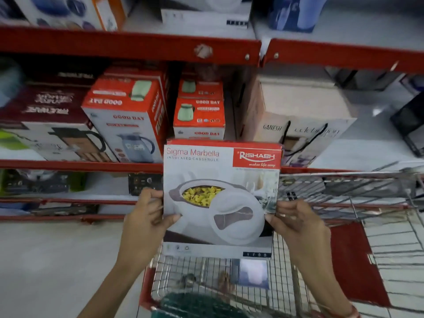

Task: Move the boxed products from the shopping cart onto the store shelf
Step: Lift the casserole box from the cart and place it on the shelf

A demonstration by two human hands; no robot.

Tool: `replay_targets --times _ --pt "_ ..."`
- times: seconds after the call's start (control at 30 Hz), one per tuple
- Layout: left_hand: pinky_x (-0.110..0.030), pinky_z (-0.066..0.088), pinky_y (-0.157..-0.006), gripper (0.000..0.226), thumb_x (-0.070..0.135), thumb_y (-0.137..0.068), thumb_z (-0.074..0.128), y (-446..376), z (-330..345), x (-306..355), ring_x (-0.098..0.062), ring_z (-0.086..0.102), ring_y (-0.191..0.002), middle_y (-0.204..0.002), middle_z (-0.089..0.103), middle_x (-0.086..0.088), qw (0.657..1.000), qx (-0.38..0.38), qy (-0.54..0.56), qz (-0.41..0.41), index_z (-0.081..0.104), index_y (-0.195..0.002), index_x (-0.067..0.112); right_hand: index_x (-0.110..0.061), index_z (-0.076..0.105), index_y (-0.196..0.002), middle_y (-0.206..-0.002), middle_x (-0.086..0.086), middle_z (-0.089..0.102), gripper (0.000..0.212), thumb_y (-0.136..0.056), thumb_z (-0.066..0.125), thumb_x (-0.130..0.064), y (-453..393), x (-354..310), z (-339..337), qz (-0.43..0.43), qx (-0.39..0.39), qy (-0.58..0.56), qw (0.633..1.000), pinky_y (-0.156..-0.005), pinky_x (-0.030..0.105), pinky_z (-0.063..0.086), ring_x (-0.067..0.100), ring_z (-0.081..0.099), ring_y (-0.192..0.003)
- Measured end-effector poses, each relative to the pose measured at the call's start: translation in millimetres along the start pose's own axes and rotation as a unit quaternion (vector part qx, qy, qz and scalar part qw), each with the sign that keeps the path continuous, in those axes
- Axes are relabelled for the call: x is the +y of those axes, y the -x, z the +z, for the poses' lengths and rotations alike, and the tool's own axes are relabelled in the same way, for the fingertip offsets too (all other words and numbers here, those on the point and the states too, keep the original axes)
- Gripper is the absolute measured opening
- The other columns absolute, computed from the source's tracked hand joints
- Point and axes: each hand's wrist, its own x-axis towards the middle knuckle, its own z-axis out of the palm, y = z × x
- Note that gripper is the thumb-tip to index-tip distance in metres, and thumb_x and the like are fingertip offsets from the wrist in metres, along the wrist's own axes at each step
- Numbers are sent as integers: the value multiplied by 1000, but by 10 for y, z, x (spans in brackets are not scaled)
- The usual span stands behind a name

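Note:
I hold a white and red casserole box point(220, 198) upright in the air, its printed front facing me. My left hand point(148, 216) grips its left edge and my right hand point(296, 222) grips its right edge. The box hangs above the front of the wire shopping cart point(298, 260) and in front of the red edge of the middle store shelf point(80, 165). Inside the cart, below the box, lies another small boxed item point(252, 274), partly hidden.
The middle shelf holds red "Good Day" jug boxes point(128, 118), point(199, 115), a dark maroon box point(43, 104) at the left and a pale "Ganesh" box point(298, 115) at the right. An upper shelf point(128, 45) carries more boxes. Lower shelves sit at the left.

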Motion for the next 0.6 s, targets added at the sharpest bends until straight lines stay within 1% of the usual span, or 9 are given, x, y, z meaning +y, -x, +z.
replay_targets --times 0.07,0.1,0.17,0.23,0.27,0.33,0.43,0.5,0.6 --pt "-16 59 -64 43 -1 -70 78 -137 -38 237 3 70 -84 -83 75 22 999 22 22 38 52 -89 27 -28 62 -80 -80 -17 73 26 -72 83 -15 -103 -215 -74 -23 24 -32 999 -71 30 62 -5 71 -76" --pt "-22 60 -71 43 -3 -70 77 -197 -53 369 -1 71 -86 -87 75 14 997 33 38 56 52 -91 24 -28 62 -82 -82 -16 74 26 -72 83 -16 -156 -323 -111 -33 37 -50 998 -71 37 63 -2 72 -78" --pt "-25 60 -78 43 -3 -70 78 -321 -83 647 -3 72 -86 -93 74 9 991 57 62 102 51 -92 23 -29 60 -84 -85 -18 75 26 -70 81 -24 -279 -547 -195 -79 66 -72 992 -69 30 64 -5 71 -81" --pt "-13 58 -72 45 0 -69 79 -451 -129 948 6 70 -82 -84 74 19 982 78 64 160 51 -87 30 -31 57 -83 -87 -26 73 26 -69 78 -32 -415 -817 -300 -128 90 -92 983 -63 9 58 -12 68 -83" --pt "-6 56 -67 45 1 -68 79 -523 -169 1101 11 68 -80 -80 73 27 976 82 70 188 50 -85 31 -32 56 -82 -88 -31 71 25 -70 78 -30 -488 -954 -357 -146 99 -108 978 -62 4 55 -13 68 -83" --pt "-6 54 -66 46 1 -69 79 -691 -271 1390 9 69 -80 -82 71 33 965 84 79 235 49 -83 33 -30 57 -82 -91 -24 72 25 -73 79 -24 -657 -1209 -462 -188 117 -136 966 -66 4 55 -10 69 -83" --pt "-16 59 -74 47 2 -70 79 -960 -439 1789 -1 71 -88 -88 71 26 947 97 78 297 48 -81 36 -26 60 -89 -96 -8 72 25 -75 79 -21 -934 -1577 -543 -256 142 -148 945 -70 6 55 -6 70 -86" --pt "-19 59 -76 50 0 -70 78 -1159 -525 2020 -2 71 -90 -87 71 24 934 116 80 328 48 -80 39 -29 61 -104 -97 -10 71 36 -75 80 -20 -1129 -1811 -545 -281 151 -159 934 -72 8 55 -7 70 -85" --pt "-13 58 -67 54 -1 -71 78 -1467 -619 2323 2 71 -84 -84 71 24 921 142 73 356 47 -80 42 -24 60 -125 -101 -6 70 53 -76 79 -15 -1469 -2117 -481 -318 156 -162 921 -75 7 54 -3 70 -84"
